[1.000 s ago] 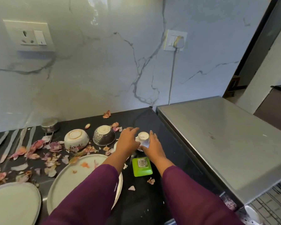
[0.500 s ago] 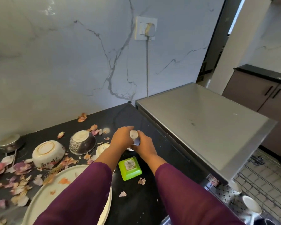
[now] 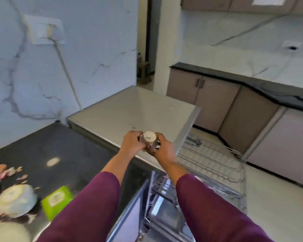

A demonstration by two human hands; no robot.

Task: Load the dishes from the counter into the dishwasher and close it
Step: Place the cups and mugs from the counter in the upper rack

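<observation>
A small white cup (image 3: 149, 137), turned base-up with dark printing on its bottom, is lifted above the steel top of the dishwasher (image 3: 133, 112). My left hand (image 3: 132, 144) grips it from the left and my right hand (image 3: 162, 147) grips it from the right, fingers curled round its sides. The pulled-out wire rack (image 3: 212, 159) of the dishwasher lies below and to the right of my hands. On the black counter (image 3: 63, 145) at the lower left an upturned white bowl (image 3: 16, 201) rests, blurred.
A green sponge (image 3: 57, 200) lies on the counter beside the bowl, with pink petals (image 3: 2, 171) scattered at the left edge. A plate rim (image 3: 7, 232) shows at the bottom left. Beige cabinets (image 3: 234, 102) stand beyond the rack.
Both hands have lifted the cup off the counter and carried it right, over the dishwasher top. My view has swung right, so most of the counter dishes have left the frame.
</observation>
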